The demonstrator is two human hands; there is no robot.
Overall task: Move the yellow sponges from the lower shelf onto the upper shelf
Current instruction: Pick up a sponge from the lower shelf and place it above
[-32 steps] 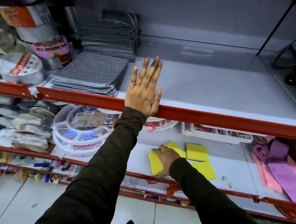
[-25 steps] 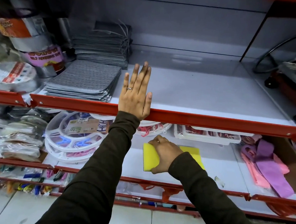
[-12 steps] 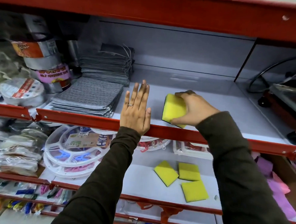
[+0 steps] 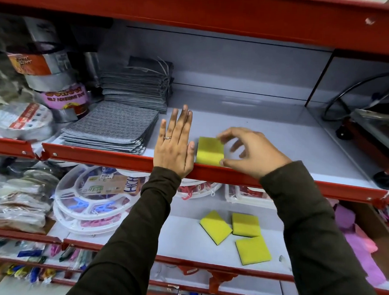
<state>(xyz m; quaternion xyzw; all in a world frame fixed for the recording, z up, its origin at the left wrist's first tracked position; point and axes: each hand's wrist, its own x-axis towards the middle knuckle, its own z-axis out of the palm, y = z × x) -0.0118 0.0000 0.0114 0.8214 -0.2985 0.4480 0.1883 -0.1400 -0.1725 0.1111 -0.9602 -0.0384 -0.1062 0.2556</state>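
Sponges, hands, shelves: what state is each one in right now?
Sponge on the upper shelf: lying flat at the front edge, right fingertips at its side.
Three sponges on the lower shelf: lying flat, untouched.
Left hand: open, flat on the upper shelf, holding nothing.
Right hand: fingers spread, blurred, not gripping the sponge.
Grey cloths: stacked.

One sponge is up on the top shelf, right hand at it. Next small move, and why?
Probably let go and drop the right hand to the lower shelf for another sponge. The placed sponge already lies flat on the upper shelf beside the flat left hand, fingers spread, while three yellow sponges remain below.
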